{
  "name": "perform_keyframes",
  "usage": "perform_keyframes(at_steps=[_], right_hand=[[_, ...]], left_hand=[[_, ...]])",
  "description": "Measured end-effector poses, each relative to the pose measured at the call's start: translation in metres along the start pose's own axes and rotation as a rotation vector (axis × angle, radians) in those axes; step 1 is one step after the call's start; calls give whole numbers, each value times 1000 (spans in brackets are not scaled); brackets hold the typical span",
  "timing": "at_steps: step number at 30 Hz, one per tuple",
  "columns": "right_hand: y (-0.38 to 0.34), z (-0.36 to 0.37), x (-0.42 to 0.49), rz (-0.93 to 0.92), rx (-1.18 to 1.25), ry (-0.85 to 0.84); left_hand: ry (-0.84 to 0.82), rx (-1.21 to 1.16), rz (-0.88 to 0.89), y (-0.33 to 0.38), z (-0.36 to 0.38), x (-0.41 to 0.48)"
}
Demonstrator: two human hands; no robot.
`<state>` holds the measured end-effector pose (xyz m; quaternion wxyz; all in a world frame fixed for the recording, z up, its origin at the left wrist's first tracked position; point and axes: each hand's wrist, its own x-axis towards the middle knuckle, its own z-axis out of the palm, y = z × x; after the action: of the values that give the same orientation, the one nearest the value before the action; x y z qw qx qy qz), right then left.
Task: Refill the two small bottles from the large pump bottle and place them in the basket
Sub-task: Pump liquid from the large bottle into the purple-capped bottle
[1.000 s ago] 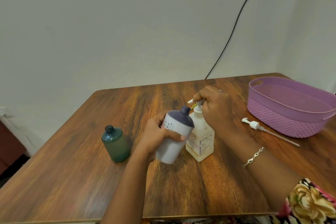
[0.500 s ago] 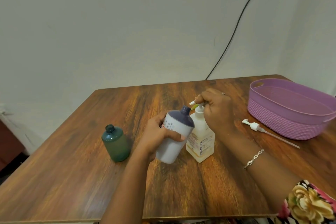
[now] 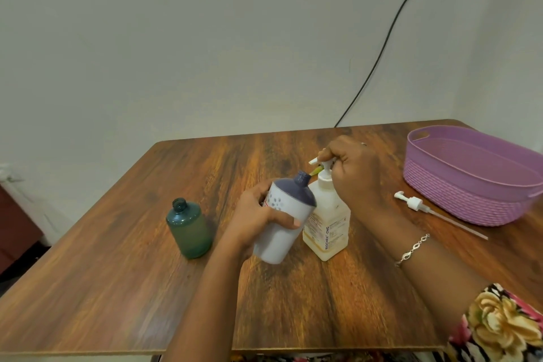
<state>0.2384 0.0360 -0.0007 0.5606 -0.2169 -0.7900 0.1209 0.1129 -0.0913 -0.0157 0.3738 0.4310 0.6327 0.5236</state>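
My left hand (image 3: 258,222) grips a white bottle with a dark purple top (image 3: 283,223), tilted so its open neck points at the pump spout. The large cream pump bottle (image 3: 327,225) stands on the wooden table (image 3: 147,273) just right of it. My right hand (image 3: 349,176) holds the pump head from above, fingers curled around it. A yellowish stream runs from the white spout toward the purple bottle's neck. A small green bottle (image 3: 189,229), cap off, stands upright to the left. The purple basket (image 3: 470,173) sits at the right side of the table, nothing visible inside.
A loose white pump with a long tube (image 3: 432,211) lies on the table in front of the basket. A black cable (image 3: 382,53) runs down the wall behind the table. The table's front edge is close to me.
The pump head under my right hand has risen slightly. My left hand keeps the white bottle tilted at the spout. The camera view shifted a little.
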Motion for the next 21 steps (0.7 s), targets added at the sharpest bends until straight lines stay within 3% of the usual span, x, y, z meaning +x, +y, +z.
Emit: perform_keyframes(at_steps=[10, 17, 21], right_hand=[[6, 11, -8, -69, -52, 59], [6, 2, 2, 3, 41, 16], [4, 8, -2, -65, -34, 39]], left_hand=[[2, 30, -12, -9, -1, 3], [-7, 6, 5, -5, -1, 2], [-13, 3, 9, -4, -3, 6]])
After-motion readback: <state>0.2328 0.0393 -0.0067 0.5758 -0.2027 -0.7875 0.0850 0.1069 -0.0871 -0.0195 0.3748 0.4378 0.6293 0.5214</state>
